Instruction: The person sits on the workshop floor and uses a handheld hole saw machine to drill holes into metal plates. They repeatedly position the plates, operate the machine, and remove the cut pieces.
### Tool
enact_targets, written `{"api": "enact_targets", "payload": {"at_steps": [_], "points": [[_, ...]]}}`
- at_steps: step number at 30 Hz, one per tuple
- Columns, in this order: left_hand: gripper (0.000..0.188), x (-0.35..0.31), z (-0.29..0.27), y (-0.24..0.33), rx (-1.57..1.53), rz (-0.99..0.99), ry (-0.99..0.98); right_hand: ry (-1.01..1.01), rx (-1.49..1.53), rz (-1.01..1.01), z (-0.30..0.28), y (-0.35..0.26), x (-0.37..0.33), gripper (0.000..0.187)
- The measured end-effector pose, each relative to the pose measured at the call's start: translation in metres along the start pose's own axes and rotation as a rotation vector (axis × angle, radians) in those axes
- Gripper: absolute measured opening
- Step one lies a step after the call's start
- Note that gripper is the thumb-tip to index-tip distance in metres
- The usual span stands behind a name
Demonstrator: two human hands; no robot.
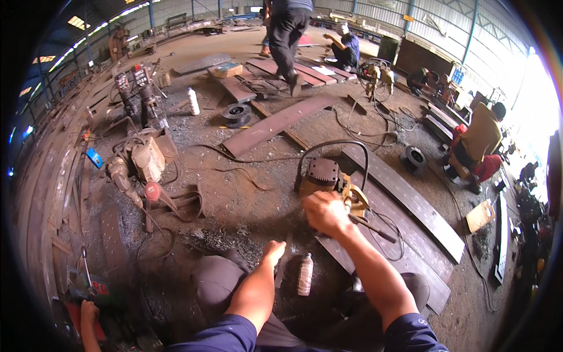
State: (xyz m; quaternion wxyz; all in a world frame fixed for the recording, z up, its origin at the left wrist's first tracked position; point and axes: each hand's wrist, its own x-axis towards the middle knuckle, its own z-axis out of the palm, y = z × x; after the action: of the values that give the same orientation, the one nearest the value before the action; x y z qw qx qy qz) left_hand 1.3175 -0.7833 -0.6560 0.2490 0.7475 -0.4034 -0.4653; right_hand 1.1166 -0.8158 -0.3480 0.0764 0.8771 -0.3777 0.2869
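A yellow and dark magnetic drill (324,173) stands on long steel plates (404,226) in front of me. My right hand (324,212) is closed at its near side, apparently around a part of the drill; the palm hides that part. A lever with a black grip (381,231) sticks out to the right, just past my wrist. Lower and to the left, my left hand (273,252) is curled closed above the ground between my knees; whatever may be in it is hidden. A clear plastic bottle (305,274) stands between my forearms.
Another magnetic drill (148,158) stands at left. A brown plate (281,124) and cable reels (237,112) lie beyond. Cables trail over the ground. One person (287,35) walks ahead; another (478,138) sits at right. Someone else's hand (89,311) shows at lower left beside a red-marked machine.
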Motion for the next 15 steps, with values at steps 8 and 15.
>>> {"api": "enact_targets", "payload": {"at_steps": [8,15], "points": [[0.049,-0.031,0.018,-0.002,0.31,-0.022,-0.085,0.29,-0.782,0.612,-0.069,0.093,-0.184,0.028],[0.053,-0.042,0.028,-0.053,0.493,-0.196,-0.152,-0.163,-0.749,0.921,-0.003,0.082,-0.238,0.052]]}}
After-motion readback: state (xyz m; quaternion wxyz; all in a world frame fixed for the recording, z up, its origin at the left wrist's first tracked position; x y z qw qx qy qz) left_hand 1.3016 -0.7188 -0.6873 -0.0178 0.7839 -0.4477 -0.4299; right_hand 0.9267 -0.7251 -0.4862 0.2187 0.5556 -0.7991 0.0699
